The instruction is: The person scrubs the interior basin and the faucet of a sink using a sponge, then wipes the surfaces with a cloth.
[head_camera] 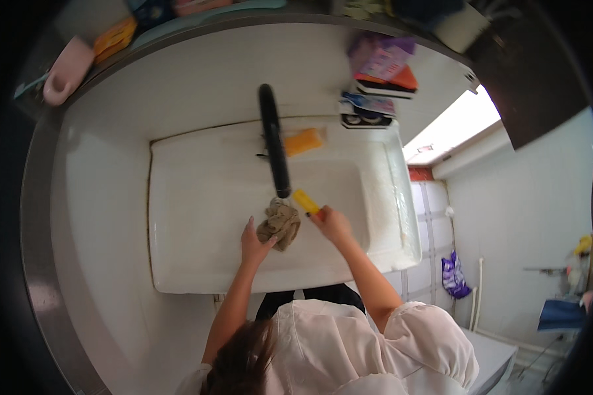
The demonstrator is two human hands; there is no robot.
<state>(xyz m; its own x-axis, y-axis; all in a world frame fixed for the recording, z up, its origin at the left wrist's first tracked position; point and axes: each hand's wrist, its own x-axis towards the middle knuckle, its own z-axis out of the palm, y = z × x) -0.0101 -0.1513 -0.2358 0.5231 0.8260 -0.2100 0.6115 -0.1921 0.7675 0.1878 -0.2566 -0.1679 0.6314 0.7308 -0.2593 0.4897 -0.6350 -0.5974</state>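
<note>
A bunched brown cloth (279,227) lies in the white sink (197,217), just below the end of a black faucet (275,143). My left hand (257,243) rests at the cloth's left side, thumb on its lower part; whether the fingers grip it is hard to tell. In my right hand (332,223) is a yellow bar-shaped object (306,201), possibly a bar of soap or a brush, held by its lower end. Its free end points toward the faucet tip and stays apart from the cloth.
An orange packet (304,142) sits on the sink's back ledge, right of the faucet. Wall holders with blue-and-white (368,106) and purple (385,57) packets are at the back right. A shelf (178,29) edge curves overhead, bearing a pink cup-like container (69,71). A purple bag (454,276) hangs at right.
</note>
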